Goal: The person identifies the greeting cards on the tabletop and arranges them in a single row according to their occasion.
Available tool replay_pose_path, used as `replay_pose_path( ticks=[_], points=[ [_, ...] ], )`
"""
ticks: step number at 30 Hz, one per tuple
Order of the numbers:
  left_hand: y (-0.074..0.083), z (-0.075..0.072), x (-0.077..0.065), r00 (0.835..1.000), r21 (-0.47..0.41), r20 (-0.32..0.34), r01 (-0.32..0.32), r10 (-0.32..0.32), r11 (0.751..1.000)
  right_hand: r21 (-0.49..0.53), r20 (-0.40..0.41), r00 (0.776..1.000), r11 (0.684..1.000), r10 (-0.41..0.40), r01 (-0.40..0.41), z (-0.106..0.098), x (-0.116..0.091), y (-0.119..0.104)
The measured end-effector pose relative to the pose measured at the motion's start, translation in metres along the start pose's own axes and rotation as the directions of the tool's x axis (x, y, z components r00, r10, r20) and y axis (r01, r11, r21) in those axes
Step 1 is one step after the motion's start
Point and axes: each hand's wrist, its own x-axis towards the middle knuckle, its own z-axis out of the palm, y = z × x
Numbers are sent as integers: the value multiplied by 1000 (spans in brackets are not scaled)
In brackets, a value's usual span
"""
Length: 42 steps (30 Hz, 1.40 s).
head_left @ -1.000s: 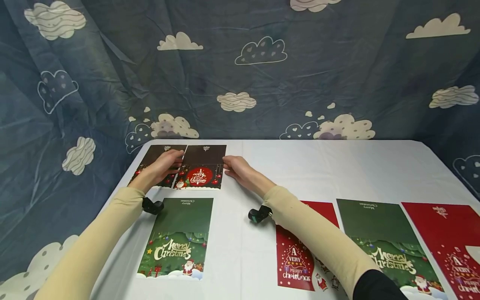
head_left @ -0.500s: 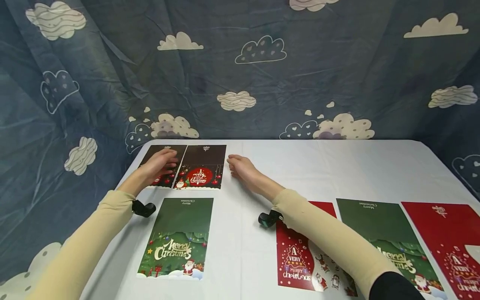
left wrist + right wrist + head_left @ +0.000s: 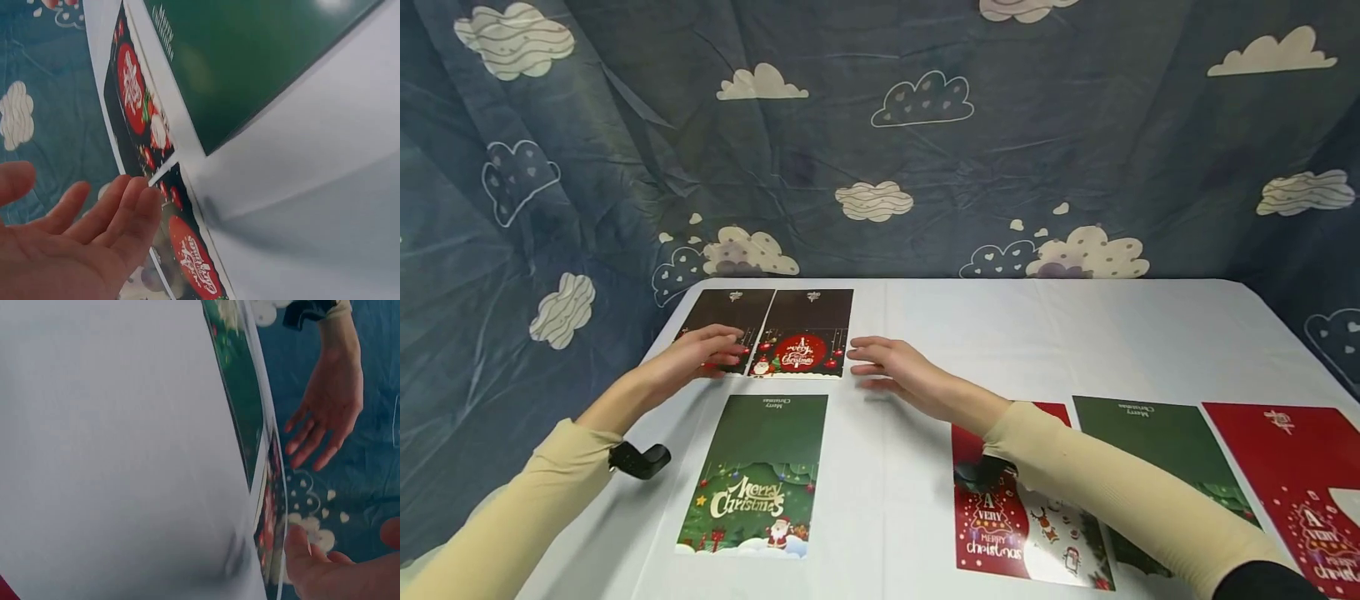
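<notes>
Two dark brown Christmas cards lie side by side at the table's back left, the left card and the right card. My left hand hovers over the lower part of the left brown card with loose fingers, holding nothing. In the left wrist view its palm shows bare. Just off the right brown card's right edge is my right hand, fingers spread and holding nothing. A green "Merry Christmas" card lies in front of the brown pair.
Toward the right lie a red card partly under my right forearm, a second green card also partly covered, and another red card. All rest on a white-covered table. A blue cloud-patterned curtain hangs behind and at the left.
Both hands have come away from the brown cards and drawn back toward the body, the left also leftward and the right rightward. The cards stay in place.
</notes>
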Motion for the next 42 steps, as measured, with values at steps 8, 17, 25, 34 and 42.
replay_pose_path(
  ticks=[8,17,25,34,42],
  points=[
    [-8,9,-31,1000,-2,12,-10,10,1000,-62,79,997,998,-21,26,18,-27,7],
    [-32,19,-75,999,-155,-19,26,-29,988,28,135,988,997,71,-76,35,-49,24],
    [-53,30,-120,996,-208,47,81,-73,975,92,165,975,982,150,-167,49,-69,28],
    [-50,48,-130,987,-187,73,154,-143,970,208,241,949,944,205,-257,70,-83,40],
    [-53,61,-135,977,-346,-4,201,-215,917,322,234,957,915,170,-241,81,-87,49]
  ],
)
